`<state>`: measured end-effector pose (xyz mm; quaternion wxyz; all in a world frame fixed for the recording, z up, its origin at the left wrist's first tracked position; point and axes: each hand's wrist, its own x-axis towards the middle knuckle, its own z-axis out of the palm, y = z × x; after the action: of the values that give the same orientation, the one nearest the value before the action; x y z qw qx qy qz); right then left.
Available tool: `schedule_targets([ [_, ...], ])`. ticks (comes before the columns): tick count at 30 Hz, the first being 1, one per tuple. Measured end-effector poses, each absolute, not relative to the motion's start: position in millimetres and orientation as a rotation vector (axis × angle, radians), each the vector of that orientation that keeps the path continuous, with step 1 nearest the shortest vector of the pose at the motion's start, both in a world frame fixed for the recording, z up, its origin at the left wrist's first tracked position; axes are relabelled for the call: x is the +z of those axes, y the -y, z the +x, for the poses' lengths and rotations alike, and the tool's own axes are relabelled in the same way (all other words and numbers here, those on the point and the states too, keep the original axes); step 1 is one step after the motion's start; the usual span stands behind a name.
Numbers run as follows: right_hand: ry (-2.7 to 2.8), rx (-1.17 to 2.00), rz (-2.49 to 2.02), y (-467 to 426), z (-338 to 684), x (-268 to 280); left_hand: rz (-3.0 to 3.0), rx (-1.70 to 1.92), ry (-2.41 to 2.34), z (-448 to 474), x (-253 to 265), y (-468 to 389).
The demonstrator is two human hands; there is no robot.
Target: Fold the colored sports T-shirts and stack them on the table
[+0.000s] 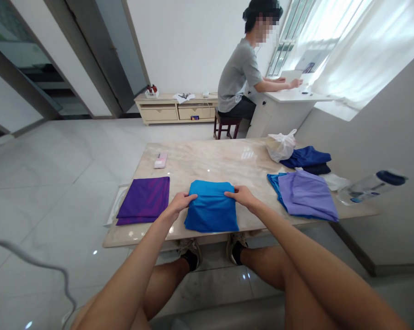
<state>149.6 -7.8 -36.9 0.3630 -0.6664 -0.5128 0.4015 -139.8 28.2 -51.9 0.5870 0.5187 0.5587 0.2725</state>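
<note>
A folded blue cloth (212, 211) lies near the front edge of the marble-patterned table (207, 158), between my two hands. My left hand (180, 202) pinches its left side, thumb on top and fingers underneath. On the opposite side my right hand (240, 196) grips the edge the same way, with the thumb over the cloth. To the left rests a folded purple cloth (145, 199), apart from my hand. A lilac cloth (306, 195) is stacked over blue fabric at the right.
Behind the lilac stack sit a white plastic bag (281, 145) and dark blue cloth (306, 156). A clear bottle (368, 187) stands at the right end. A small pink box (160, 160) is at the back left. Another person (237, 73) sits at a white desk (289, 96).
</note>
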Motion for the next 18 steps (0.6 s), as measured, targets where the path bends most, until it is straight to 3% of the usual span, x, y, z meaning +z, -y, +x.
schedule_targets([
  [3,1.293,1.038,-1.504,2,155,-11,1.180,0.914,-1.229,-147,-21,-24],
  [9,1.313,0.760,-1.306,-4,147,16,1.332,1.265,-1.268,-149,11,-13],
  [18,1.250,0.509,-1.298,-5,138,26,1.528,1.301,-1.214,-153,27,-7],
])
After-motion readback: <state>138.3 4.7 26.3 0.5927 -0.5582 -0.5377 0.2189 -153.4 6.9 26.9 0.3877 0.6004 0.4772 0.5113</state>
